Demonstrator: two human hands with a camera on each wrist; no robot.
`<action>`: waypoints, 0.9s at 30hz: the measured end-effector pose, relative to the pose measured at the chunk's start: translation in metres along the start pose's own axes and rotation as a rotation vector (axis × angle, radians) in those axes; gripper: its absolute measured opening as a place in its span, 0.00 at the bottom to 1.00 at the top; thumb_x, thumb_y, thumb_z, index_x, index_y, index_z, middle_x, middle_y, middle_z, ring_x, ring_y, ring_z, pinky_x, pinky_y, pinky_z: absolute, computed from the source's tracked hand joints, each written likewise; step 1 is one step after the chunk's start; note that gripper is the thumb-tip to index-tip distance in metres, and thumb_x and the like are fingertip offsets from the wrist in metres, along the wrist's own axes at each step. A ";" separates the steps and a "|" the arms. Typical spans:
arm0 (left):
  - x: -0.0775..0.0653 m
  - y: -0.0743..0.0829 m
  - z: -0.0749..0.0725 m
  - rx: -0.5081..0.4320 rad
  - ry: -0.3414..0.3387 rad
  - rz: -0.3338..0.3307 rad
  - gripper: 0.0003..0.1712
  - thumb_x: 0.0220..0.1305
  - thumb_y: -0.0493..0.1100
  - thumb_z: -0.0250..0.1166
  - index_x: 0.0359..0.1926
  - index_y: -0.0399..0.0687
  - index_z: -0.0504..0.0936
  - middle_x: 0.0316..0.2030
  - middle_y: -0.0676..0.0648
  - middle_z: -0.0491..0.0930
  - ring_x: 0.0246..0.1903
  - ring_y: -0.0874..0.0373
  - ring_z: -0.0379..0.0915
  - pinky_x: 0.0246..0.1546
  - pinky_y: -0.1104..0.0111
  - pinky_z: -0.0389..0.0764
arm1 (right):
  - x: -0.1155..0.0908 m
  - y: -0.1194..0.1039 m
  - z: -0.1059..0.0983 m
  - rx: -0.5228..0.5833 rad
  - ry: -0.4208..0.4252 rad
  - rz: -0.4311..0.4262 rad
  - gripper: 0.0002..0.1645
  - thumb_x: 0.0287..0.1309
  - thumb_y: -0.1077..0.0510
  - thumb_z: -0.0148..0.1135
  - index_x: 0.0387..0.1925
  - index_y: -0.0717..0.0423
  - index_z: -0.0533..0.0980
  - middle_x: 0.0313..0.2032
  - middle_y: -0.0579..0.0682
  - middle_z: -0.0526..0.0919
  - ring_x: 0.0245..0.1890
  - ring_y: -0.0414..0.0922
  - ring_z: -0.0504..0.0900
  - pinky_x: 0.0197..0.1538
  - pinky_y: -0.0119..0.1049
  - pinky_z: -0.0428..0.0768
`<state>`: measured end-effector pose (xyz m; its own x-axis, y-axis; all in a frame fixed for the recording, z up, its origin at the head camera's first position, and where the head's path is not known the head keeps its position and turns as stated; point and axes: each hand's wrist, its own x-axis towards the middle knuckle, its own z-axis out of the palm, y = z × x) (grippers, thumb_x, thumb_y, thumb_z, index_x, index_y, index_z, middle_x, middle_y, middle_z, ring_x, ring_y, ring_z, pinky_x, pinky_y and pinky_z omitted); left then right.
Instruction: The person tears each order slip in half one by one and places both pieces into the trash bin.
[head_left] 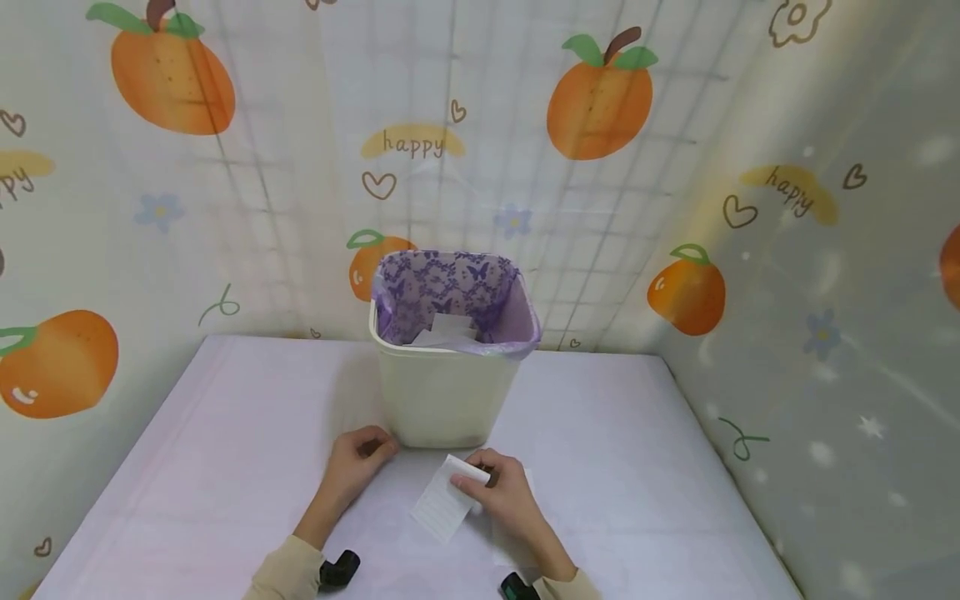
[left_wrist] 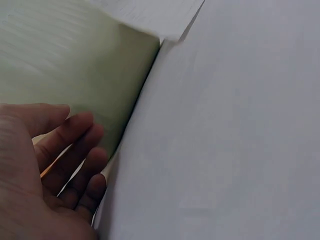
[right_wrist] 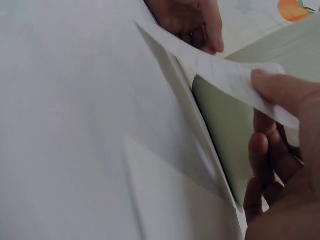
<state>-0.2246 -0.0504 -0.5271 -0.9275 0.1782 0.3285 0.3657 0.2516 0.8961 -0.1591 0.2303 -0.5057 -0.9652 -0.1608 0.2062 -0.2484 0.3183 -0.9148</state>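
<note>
My right hand (head_left: 512, 498) pinches a small slip of white lined paper (head_left: 444, 505) between thumb and fingers, holding it up in front of the bin. A second white sheet (right_wrist: 172, 200) lies on the table below that hand. My left hand (head_left: 356, 463) rests at the bin's lower left corner; the left wrist view has its fingers loosely curled, with nothing between them. The pale cream trash bin (head_left: 446, 400) stands upright, lined with a purple lace-patterned bag (head_left: 450, 279). Several white paper pieces (head_left: 447, 331) show inside it.
A white-covered table (head_left: 255, 417) spreads out around the bin. Behind it and along the right hangs a curtain (head_left: 300, 217) printed with oranges, hearts and words. A black wrist device (head_left: 340, 571) sits by the left sleeve, another (head_left: 517, 587) by the right.
</note>
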 end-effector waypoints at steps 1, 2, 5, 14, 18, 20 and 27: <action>-0.002 0.000 0.002 -0.001 -0.005 0.013 0.07 0.64 0.41 0.75 0.30 0.58 0.88 0.29 0.57 0.87 0.30 0.63 0.80 0.37 0.72 0.79 | 0.000 0.000 0.001 0.009 0.008 0.006 0.08 0.58 0.57 0.79 0.36 0.50 0.84 0.35 0.49 0.86 0.35 0.39 0.82 0.36 0.32 0.83; -0.004 0.000 0.004 -0.003 -0.015 0.025 0.07 0.64 0.41 0.75 0.30 0.58 0.88 0.29 0.56 0.87 0.30 0.63 0.79 0.37 0.71 0.78 | -0.001 0.000 0.002 0.016 0.012 0.013 0.08 0.58 0.57 0.79 0.36 0.51 0.84 0.35 0.49 0.86 0.35 0.39 0.82 0.36 0.31 0.83; -0.009 0.001 0.010 -0.010 -0.051 0.057 0.06 0.65 0.42 0.75 0.31 0.57 0.89 0.30 0.56 0.87 0.30 0.65 0.77 0.36 0.72 0.77 | -0.002 0.002 0.005 0.034 0.016 0.028 0.08 0.58 0.58 0.79 0.37 0.52 0.85 0.36 0.49 0.86 0.35 0.38 0.82 0.36 0.31 0.83; -0.020 0.011 0.032 -0.061 -0.216 0.074 0.02 0.66 0.44 0.75 0.39 0.59 0.91 0.33 0.57 0.88 0.33 0.66 0.79 0.37 0.71 0.79 | -0.003 0.002 0.009 0.055 0.106 0.009 0.08 0.61 0.57 0.77 0.37 0.54 0.84 0.34 0.48 0.88 0.32 0.36 0.82 0.34 0.30 0.82; -0.022 0.014 0.035 -0.081 -0.260 0.081 0.03 0.64 0.44 0.77 0.39 0.55 0.91 0.33 0.55 0.88 0.34 0.66 0.80 0.38 0.70 0.81 | -0.001 0.003 0.011 0.086 0.105 0.003 0.08 0.61 0.59 0.77 0.39 0.56 0.84 0.35 0.51 0.88 0.33 0.36 0.83 0.34 0.30 0.83; -0.022 0.015 0.035 -0.100 -0.242 0.081 0.03 0.62 0.42 0.78 0.37 0.53 0.91 0.32 0.53 0.88 0.34 0.66 0.80 0.38 0.70 0.81 | 0.000 0.003 0.012 0.073 0.106 -0.023 0.12 0.60 0.60 0.78 0.43 0.56 0.84 0.37 0.51 0.88 0.34 0.36 0.83 0.36 0.30 0.83; -0.019 0.017 0.028 -0.167 -0.176 0.006 0.03 0.62 0.42 0.78 0.36 0.54 0.91 0.34 0.52 0.90 0.37 0.63 0.83 0.42 0.72 0.81 | 0.000 0.003 0.012 -0.017 0.072 -0.101 0.31 0.54 0.60 0.82 0.58 0.52 0.79 0.39 0.54 0.88 0.35 0.38 0.83 0.39 0.31 0.82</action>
<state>-0.1985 -0.0230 -0.5262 -0.8921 0.3461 0.2903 0.3402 0.0918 0.9359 -0.1586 0.2198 -0.5123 -0.9386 -0.1251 0.3216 -0.3450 0.3202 -0.8823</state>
